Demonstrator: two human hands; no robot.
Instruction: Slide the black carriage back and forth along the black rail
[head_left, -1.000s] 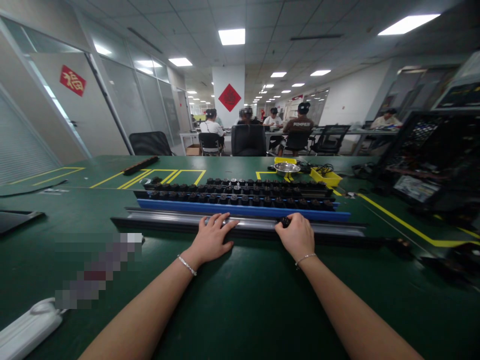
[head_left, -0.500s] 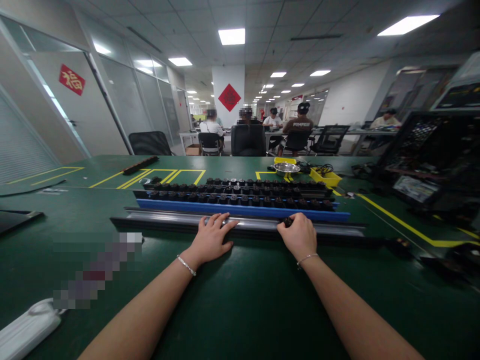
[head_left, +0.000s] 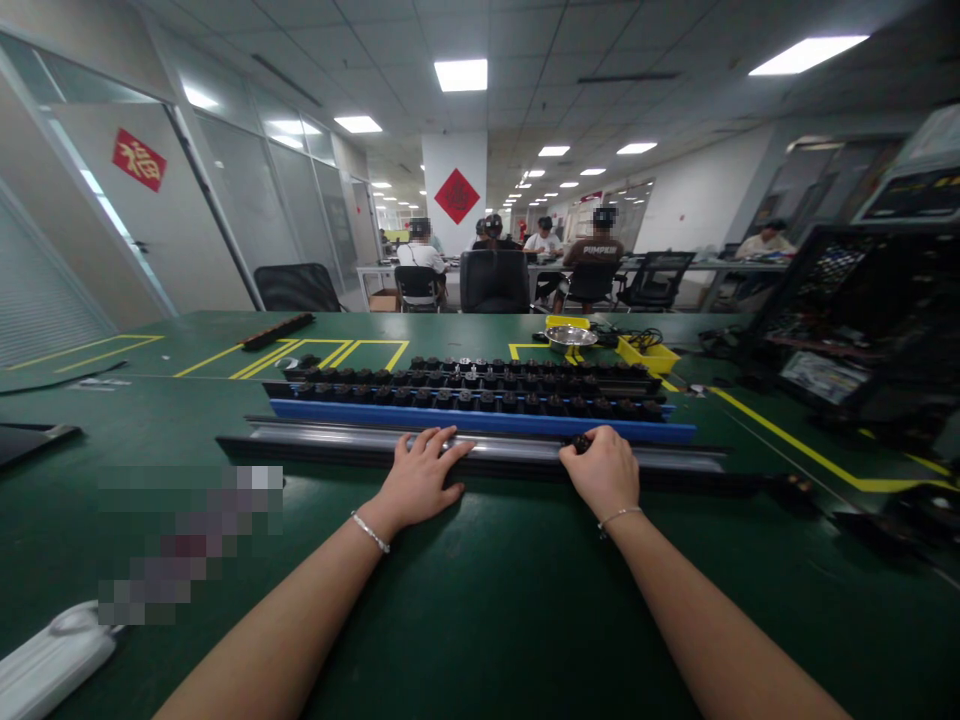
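A long dark rail with a shiny, light channel (head_left: pixel 517 449) lies crosswise on the green table (head_left: pixel 480 600). My left hand (head_left: pixel 424 470) rests on the rail's near side, fingers spread over the channel. Toward the rail's right part, my right hand (head_left: pixel 606 468) is closed on a small black part (head_left: pixel 579 443) at the channel. The fingers cover much of that part, so its exact kind cannot be made out. Just behind lies a blue rail (head_left: pixel 480 417), with rows of small black round-topped parts (head_left: pixel 510 402) beyond it.
A metal bowl (head_left: pixel 571 338) and a yellow bin (head_left: pixel 646 356) stand at the back. On the right is a large black open-framed unit (head_left: pixel 840 320). A white object (head_left: pixel 56 650) lies at lower left. People sit at tables beyond.
My right hand has shifted slightly to the right along the rail with the small black part. The left hand stays in place on the rail.
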